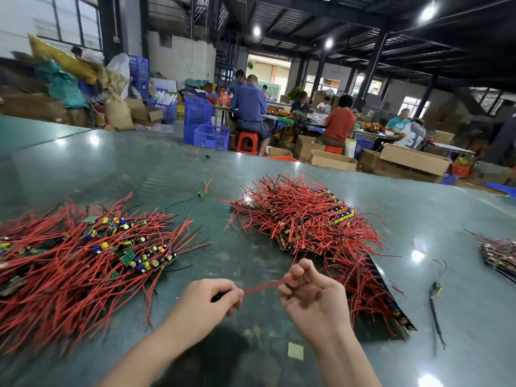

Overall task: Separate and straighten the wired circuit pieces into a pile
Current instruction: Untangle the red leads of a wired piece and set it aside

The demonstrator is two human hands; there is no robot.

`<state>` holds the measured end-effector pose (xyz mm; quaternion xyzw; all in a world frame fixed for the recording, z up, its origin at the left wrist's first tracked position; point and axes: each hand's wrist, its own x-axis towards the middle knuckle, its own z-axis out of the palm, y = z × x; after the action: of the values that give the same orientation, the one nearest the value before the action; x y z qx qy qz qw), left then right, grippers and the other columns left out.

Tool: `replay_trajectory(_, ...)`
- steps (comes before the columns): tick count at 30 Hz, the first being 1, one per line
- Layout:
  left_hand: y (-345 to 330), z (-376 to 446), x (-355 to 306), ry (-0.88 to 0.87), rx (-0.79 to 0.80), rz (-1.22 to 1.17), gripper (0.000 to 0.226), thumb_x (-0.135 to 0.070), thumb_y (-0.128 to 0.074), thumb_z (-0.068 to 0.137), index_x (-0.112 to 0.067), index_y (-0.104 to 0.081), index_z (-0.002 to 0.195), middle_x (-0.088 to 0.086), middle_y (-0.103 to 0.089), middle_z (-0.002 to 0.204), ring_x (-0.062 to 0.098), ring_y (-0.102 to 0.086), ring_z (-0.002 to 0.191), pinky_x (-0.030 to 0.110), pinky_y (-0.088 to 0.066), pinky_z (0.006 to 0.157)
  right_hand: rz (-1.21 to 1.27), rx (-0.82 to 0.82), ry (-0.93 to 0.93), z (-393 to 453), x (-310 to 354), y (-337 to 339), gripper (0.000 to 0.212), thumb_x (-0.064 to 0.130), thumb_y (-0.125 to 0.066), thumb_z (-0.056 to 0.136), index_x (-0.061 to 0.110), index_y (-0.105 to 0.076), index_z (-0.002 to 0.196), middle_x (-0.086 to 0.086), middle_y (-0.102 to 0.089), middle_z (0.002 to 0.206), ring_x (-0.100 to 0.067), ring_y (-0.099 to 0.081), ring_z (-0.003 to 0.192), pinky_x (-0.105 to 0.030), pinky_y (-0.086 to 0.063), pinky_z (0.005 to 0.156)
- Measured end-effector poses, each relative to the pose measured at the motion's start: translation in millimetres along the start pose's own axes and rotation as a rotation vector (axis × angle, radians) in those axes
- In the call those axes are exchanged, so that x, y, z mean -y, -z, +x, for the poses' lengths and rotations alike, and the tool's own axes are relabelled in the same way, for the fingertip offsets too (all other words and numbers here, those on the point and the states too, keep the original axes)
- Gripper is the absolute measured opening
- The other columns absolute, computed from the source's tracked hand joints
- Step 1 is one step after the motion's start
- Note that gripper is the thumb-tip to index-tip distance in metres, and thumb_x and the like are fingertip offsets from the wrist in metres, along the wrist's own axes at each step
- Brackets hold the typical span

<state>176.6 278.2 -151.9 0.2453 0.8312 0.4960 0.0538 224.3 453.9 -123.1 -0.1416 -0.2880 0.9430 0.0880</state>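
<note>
two hands, left hand (216,296) and right hand (310,294), pinch one thin red wire (261,287) taut between them.

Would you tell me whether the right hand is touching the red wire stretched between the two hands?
Touching. The head view shows the right hand pinching one end of the red wire in its curled fingertips, while the left hand grips the other end.

my left hand (216,296) and right hand (311,293) pinch the two ends of a red wire (261,287), stretched straight between them above the near edge of the bench (251,247). a loose tangle (83,255) of wired boards sprawls toward the left edge. a tidier pile (307,219) lies just beyond my right hand. one stray board (201,193) sits between the heaps, farther back.
</note>
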Motion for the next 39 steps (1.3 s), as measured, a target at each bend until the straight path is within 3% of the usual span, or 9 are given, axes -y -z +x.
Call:
replay_trajectory(4,-1.3,-2.9,-2.6,0.048,0.084,-0.166,0.034,-0.019,-0.056,0.092,-0.030,-0.065,0.062,-0.007,-0.058,0.054,0.001,-0.040,0.044,0.017,-0.036,0.043,-0.327,-0.049,0.172,0.3,7.0,5.1,0.019,0.012,-0.052,0.087,0.016,-0.066,0.075,0.002,-0.065,0.065,-0.008,-0.047,0.056,-0.022,-0.032,0.060)
replay_trajectory(9,0.3,-3.3,-4.8,0.176,0.078,-0.432,0.035,-0.014,-0.054,0.094,-0.017,-0.066,0.061,-0.003,-0.054,0.055,0.004,-0.032,0.039,0.015,-0.029,0.040,-0.873,-0.099,0.553,-2.0,13.2,8.9,0.030,0.010,-0.055,0.091,0.018,-0.077,0.073,0.008,-0.070,0.069,0.007,-0.053,0.059,-0.020,-0.036,0.068)
replay_trajectory(16,-0.1,-6.7,-13.8,0.236,0.315,-0.810,0.018,-0.028,-0.061,0.078,-0.014,-0.066,0.066,-0.002,-0.051,0.059,0.004,-0.032,0.045,0.014,-0.029,0.041,-0.217,-0.066,0.190,5.3,4.3,6.2,0.021,0.013,-0.046,0.094,0.011,-0.063,0.082,0.004,-0.056,0.057,-0.005,-0.042,0.047,-0.015,-0.038,0.045)
replay_trajectory(19,-2.2,-6.0,-10.7,0.310,0.288,-0.855,0.017,-0.027,-0.063,0.073,-0.014,-0.068,0.063,-0.001,-0.051,0.058,0.003,-0.030,0.043,0.012,-0.026,0.037,-0.364,-0.039,0.294,5.3,2.9,6.8,0.017,0.023,-0.056,0.082,0.014,-0.070,0.086,0.002,-0.062,0.067,-0.004,-0.047,0.053,-0.018,-0.039,0.053)
replay_trajectory(22,-0.7,-4.2,-8.7,0.358,0.226,-0.885,0.017,-0.024,-0.064,0.072,-0.012,-0.068,0.062,0.000,-0.049,0.058,0.003,-0.028,0.041,0.011,-0.024,0.034,-0.549,0.067,0.318,3.4,-3.7,4.2,0.038,0.039,-0.056,0.075,0.017,-0.069,0.102,0.004,-0.070,0.084,-0.003,-0.051,0.059,-0.017,-0.042,0.059)
replay_trajectory(26,1.3,-3.4,-9.8,0.372,0.210,-0.903,0.016,-0.022,-0.064,0.074,-0.011,-0.067,0.063,0.001,-0.048,0.058,0.003,-0.026,0.041,0.011,-0.023,0.032,-0.715,0.205,0.335,0.9,-17.6,1.1,0.041,0.038,-0.054,0.078,0.017,-0.064,0.112,-0.002,-0.074,0.096,-0.007,-0.062,0.070,-0.018,-0.049,0.062)
replay_trajectory(29,1.8,-4.7,-11.0,0.376,0.238,-0.875,0.017,-0.024,-0.063,0.074,-0.012,-0.066,0.062,0.000,-0.048,0.056,0.003,-0.027,0.041,0.011,-0.024,0.032,-0.776,0.229,0.408,-1.4,-17.6,1.6,0.026,0.023,-0.054,0.089,0.020,-0.063,0.113,-0.005,-0.074,0.097,-0.010,-0.066,0.076,-0.018,-0.050,0.066)
replay_trajectory(33,1.8,-6.2,-12.6,0.371,0.344,-0.867,0.018,-0.024,-0.063,0.075,-0.012,-0.065,0.062,0.000,-0.046,0.056,0.003,-0.026,0.041,0.011,-0.023,0.033,-0.769,0.238,0.464,-3.5,-13.8,1.3,0.028,0.030,-0.058,0.080,0.018,-0.064,0.105,-0.009,-0.075,0.088,-0.012,-0.069,0.079,-0.019,-0.051,0.069)
replay_trajectory(39,6.0,-8.2,-15.3,0.299,0.432,-0.832,0.020,-0.022,-0.060,0.079,-0.012,-0.064,0.063,0.000,-0.045,0.058,0.004,-0.024,0.043,0.012,-0.022,0.036,-0.776,0.220,0.516,-5.8,-5.2,3.7,0.005,0.012,-0.059,0.085,0.012,-0.063,0.084,-0.012,-0.073,0.071,-0.014,-0.069,0.064,-0.017,-0.050,0.063)
